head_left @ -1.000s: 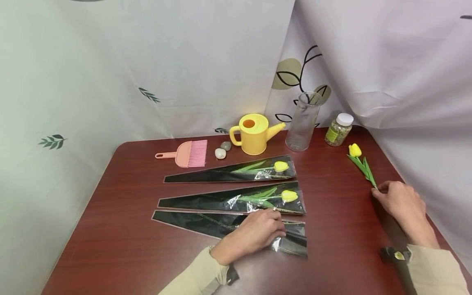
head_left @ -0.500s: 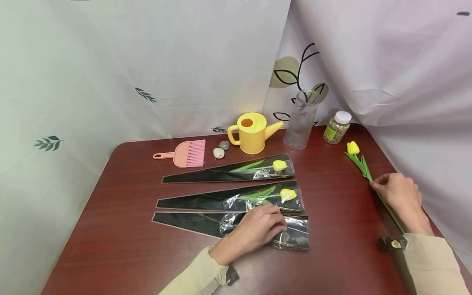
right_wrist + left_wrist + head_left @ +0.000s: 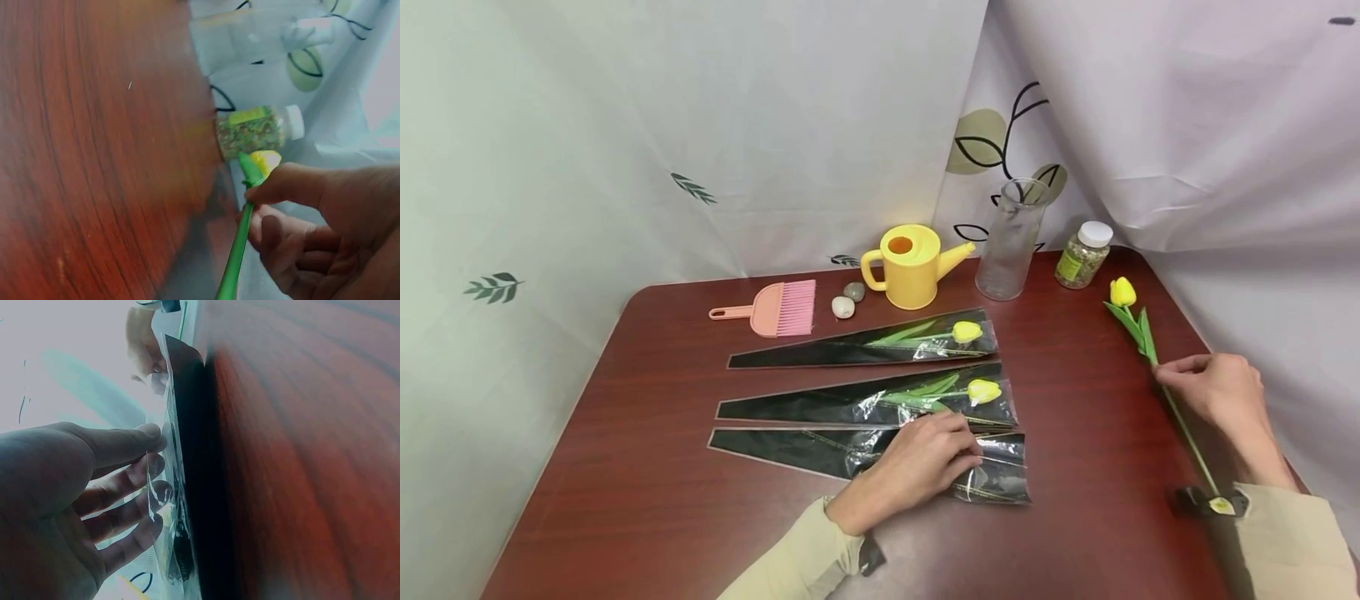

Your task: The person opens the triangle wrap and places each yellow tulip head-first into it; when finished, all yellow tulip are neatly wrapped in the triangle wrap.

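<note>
In the head view, my right hand [image 3: 1221,396] pinches the stem of a yellow tulip [image 3: 1123,292] between thumb and forefinger. Its green stem [image 3: 234,262] runs back toward the wrist, and the bloom points toward the far side. My left hand [image 3: 925,462] lies over the nearest flower sleeve [image 3: 775,446], black with a clear front. Thumb and fingertips [image 3: 150,430] grip its clear film in the left wrist view, and the film stands off the black backing. Beyond it lie two more sleeves, the middle one [image 3: 805,407] and the far one [image 3: 805,352], each with a yellow tulip inside.
Along the back stand a yellow watering can [image 3: 912,271], a glass vase [image 3: 1011,242] and a white-lidded jar [image 3: 1082,257] of granules. A pink brush [image 3: 771,310] and two pebbles [image 3: 843,307] lie left of them. Cloth [image 3: 820,125] hangs behind the wooden table [image 3: 647,467].
My right hand has lifted the tulip, and more of its stem shows. The near sleeve's right end has shifted upward in view and its film bulges more. My left hand stays almost still.
</note>
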The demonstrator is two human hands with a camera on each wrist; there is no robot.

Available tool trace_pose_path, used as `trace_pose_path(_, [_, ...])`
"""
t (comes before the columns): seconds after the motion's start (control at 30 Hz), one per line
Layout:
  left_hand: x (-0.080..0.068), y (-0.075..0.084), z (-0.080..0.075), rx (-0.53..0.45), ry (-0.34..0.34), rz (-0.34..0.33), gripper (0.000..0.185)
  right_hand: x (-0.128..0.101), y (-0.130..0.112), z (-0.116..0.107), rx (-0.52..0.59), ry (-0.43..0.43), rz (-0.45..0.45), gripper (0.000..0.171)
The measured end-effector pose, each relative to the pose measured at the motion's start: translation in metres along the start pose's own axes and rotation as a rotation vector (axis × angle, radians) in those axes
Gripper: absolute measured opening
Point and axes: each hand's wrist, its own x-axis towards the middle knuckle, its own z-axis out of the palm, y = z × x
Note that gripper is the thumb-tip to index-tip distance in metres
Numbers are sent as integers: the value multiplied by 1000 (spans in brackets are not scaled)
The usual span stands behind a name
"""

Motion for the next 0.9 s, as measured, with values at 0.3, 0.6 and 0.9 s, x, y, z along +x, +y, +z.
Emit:
trace_pose_path(0.3, [0,0,1,-30,6,-17,7,-29,-10,4,1030,-153,98,11])
trace_pose_path(0.6, [2,0,0,-77,58,-80,6,-77,-22,22,1600,-201,86,20])
trace_pose_path(0.9, [3,0,0,-91,61,-95,7,-109,-29,42,1711,31,74,16])
